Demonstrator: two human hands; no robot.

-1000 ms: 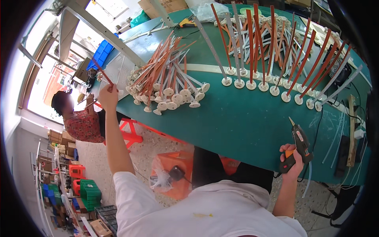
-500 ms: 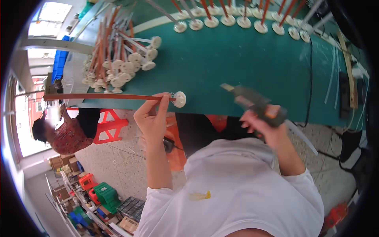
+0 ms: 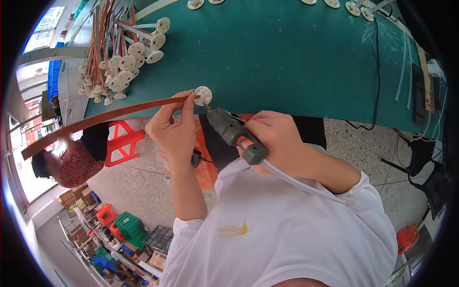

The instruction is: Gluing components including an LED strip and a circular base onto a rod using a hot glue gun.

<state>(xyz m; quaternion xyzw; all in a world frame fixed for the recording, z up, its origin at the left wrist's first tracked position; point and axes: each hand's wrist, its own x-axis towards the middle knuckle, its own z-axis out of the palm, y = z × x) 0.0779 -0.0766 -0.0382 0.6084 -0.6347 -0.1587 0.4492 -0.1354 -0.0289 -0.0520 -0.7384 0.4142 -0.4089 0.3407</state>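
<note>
One brown strip (image 3: 114, 110), ending at one white disc (image 3: 205, 94), is pinched by the left hand (image 3: 174, 135) at upper centre; one glue gun (image 3: 230, 128) is gripped by the right hand (image 3: 278, 136). A green crate (image 3: 130, 227) is seen lower left, contents unclear.

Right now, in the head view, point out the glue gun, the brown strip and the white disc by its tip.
Glue gun (image 3: 229, 128): head view, on its dark body.
Brown strip (image 3: 107, 112): head view, midway along its length.
White disc (image 3: 205, 93): head view, on its face.
</note>
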